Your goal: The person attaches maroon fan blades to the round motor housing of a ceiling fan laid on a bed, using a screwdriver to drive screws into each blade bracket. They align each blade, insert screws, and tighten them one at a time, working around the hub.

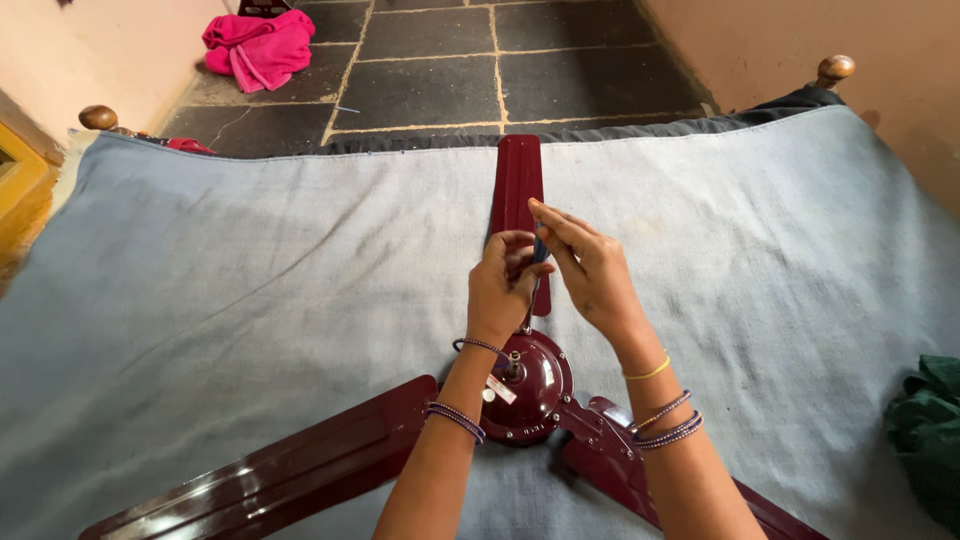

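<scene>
A dark maroon ceiling fan lies on a pale blue sheet [250, 280] spread over a bed. Its round motor hub [535, 390] sits near the front, with one blade [518, 185] pointing away and two more running toward the lower corners. My left hand [500, 290] and my right hand [590, 265] meet just above the hub, over the base of the far blade. My right fingers pinch the blue handle of a thin screwdriver [537, 270], whose shaft points down toward the hub. My left fingers curl around the same tool lower down.
A pink cloth [258, 45] lies on the dark stone floor beyond the bed. Wooden bedpost knobs [98, 117] stand at the far corners. A dark green cloth [930, 430] rests at the right edge of the sheet. Peach walls flank both sides.
</scene>
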`<state>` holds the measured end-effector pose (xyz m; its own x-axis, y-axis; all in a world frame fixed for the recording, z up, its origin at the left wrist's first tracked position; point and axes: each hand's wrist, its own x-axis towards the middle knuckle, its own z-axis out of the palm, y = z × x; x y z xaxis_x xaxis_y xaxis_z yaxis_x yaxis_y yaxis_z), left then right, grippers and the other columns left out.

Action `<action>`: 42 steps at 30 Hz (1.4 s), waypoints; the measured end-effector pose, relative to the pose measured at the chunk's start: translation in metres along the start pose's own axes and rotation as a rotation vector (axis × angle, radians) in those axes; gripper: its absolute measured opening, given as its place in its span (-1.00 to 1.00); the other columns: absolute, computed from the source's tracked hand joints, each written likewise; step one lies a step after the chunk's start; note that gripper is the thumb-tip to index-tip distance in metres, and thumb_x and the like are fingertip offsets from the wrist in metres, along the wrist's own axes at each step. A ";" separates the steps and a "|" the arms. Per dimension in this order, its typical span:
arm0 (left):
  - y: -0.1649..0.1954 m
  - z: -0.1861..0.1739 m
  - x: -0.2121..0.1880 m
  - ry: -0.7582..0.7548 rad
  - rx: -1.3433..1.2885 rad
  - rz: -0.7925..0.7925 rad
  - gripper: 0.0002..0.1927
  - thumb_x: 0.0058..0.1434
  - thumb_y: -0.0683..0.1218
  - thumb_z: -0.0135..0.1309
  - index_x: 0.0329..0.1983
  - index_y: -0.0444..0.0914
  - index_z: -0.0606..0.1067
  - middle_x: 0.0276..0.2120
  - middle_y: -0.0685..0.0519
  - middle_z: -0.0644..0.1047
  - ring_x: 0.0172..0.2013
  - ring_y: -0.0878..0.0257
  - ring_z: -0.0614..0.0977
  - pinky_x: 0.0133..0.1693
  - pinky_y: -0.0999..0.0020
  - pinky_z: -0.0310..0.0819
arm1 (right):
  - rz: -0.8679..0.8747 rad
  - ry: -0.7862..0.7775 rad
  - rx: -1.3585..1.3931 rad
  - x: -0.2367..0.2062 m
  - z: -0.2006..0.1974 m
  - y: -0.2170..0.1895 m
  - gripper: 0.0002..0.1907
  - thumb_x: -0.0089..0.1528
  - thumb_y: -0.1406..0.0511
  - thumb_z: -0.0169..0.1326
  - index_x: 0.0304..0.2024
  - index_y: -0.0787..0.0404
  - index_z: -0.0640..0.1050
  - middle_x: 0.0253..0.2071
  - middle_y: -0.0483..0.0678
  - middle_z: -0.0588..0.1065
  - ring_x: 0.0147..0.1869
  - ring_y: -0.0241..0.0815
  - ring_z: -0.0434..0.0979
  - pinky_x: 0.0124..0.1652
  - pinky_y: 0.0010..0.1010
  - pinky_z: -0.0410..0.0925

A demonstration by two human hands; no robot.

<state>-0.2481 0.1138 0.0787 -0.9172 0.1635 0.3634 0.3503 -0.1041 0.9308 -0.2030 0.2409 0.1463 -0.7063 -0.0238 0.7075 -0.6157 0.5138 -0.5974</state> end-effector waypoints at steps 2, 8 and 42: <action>-0.006 -0.003 0.005 -0.012 0.108 0.049 -0.73 0.28 -0.37 0.04 0.02 -0.29 0.47 -0.16 0.03 0.68 -0.11 0.32 0.74 -0.03 0.45 0.65 | 0.157 -0.018 0.013 0.004 0.000 0.006 -0.67 0.37 0.39 0.08 0.19 0.23 0.57 0.01 0.00 0.65 -0.22 -0.35 0.51 -0.23 -0.49 0.45; -0.014 -0.003 0.010 -0.056 0.144 0.151 -0.63 0.21 -0.40 0.09 0.08 -0.33 0.50 -0.07 0.01 0.57 -0.06 0.26 0.71 -0.04 0.41 0.69 | 0.222 0.107 0.201 0.013 0.009 0.017 -0.75 0.29 0.42 0.24 0.03 0.23 0.66 -0.19 0.03 0.68 -0.18 -0.40 0.66 -0.18 -0.56 0.54; 0.011 0.011 0.019 -0.048 0.399 -0.114 -0.74 0.21 -0.18 0.28 -0.08 -0.30 0.51 -0.24 -0.04 0.70 -0.19 0.24 0.76 -0.14 0.36 0.67 | 0.237 0.195 -0.078 0.019 -0.003 0.002 -0.83 0.15 0.43 0.36 -0.22 0.36 0.68 -0.27 0.01 0.58 -0.26 -0.22 0.69 -0.24 -0.45 0.59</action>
<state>-0.2599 0.1267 0.0961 -0.9477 0.1985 0.2500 0.3020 0.3043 0.9034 -0.2164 0.2439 0.1599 -0.7422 0.2651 0.6155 -0.4079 0.5500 -0.7288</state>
